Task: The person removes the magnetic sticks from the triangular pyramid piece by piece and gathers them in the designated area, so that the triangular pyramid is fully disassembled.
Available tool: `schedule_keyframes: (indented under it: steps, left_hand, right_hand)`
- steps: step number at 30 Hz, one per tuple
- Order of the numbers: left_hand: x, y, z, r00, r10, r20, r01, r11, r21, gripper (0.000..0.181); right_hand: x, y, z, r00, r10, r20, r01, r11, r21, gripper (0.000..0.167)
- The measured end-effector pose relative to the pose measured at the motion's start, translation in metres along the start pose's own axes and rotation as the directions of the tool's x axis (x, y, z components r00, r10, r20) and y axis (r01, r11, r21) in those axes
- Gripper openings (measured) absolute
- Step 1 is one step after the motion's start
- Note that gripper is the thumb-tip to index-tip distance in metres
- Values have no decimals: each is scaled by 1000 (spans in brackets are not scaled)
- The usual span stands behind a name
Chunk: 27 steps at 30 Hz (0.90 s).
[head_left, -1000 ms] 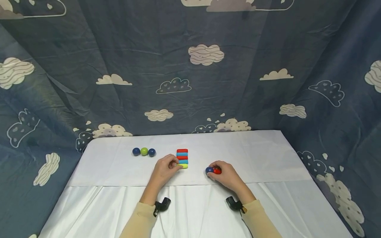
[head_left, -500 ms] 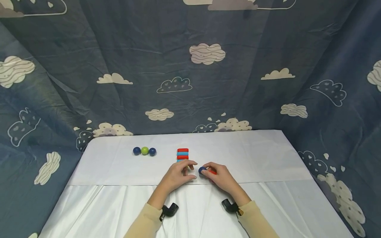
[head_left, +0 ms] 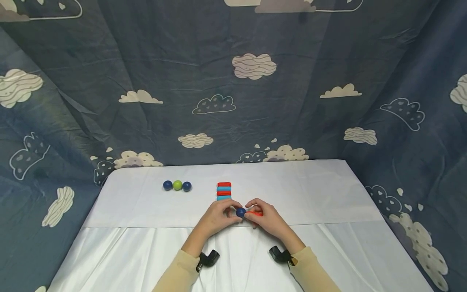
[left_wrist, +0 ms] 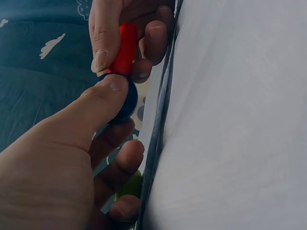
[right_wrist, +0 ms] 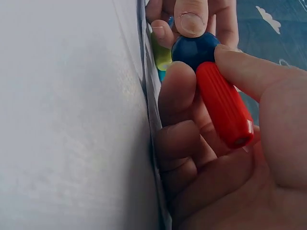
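Note:
Close together over the table, both hands work on one pair of parts. My left hand (head_left: 216, 219) pinches a dark blue ball (head_left: 241, 213) between thumb and fingers. From the other side my right hand (head_left: 270, 220) pinches a ribbed red rod (right_wrist: 224, 106) near its upper end. The rod's end touches the ball in the right wrist view, where the right thumb and forefinger also reach the ball's edge. Beyond the left hand lies a column of red and light blue rods (head_left: 224, 189). A yellow-green rod (right_wrist: 161, 53) shows partly behind the left fingers.
Two more dark blue balls (head_left: 167, 185) with a green ball (head_left: 177, 185) between them sit in a row at the back left. A white cloth (head_left: 310, 190) covers the table. A dark curtain with cloud prints (head_left: 284, 101) hangs behind and at the sides.
My left hand has left the yellow-green rod, moved right and taken hold of the blue ball. My right hand has moved left, bringing the red rod and ball to it.

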<state>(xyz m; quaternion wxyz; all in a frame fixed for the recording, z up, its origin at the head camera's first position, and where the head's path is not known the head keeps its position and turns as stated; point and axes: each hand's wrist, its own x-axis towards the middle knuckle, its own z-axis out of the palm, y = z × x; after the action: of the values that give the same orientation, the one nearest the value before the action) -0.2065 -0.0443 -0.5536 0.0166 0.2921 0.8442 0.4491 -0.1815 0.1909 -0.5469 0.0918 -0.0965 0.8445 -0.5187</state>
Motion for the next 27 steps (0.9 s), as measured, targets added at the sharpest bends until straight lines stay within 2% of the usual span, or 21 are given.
schedule_keyframes:
  steps: [7,11,22,27]
  left_hand:
    - [0,-2,0,998,-45,-50,44,999,-25,28]
    - [0,-2,0,994,-79,-79,77,997,-27,30]
    - [0,-1,0,991,-104,-83,101,994,-40,30]
    - [0,0,0,991,-97,-97,93,995,-48,30]
  right_hand:
    - [2,11,-10,996,85,-1,-84,983,162,28]
    - [2,14,-18,995,100,-15,-94,972,217,28]
    - [0,15,-23,996,93,-4,-89,966,241,30]
    - [0,15,-23,996,92,-2,-89,965,245,30]
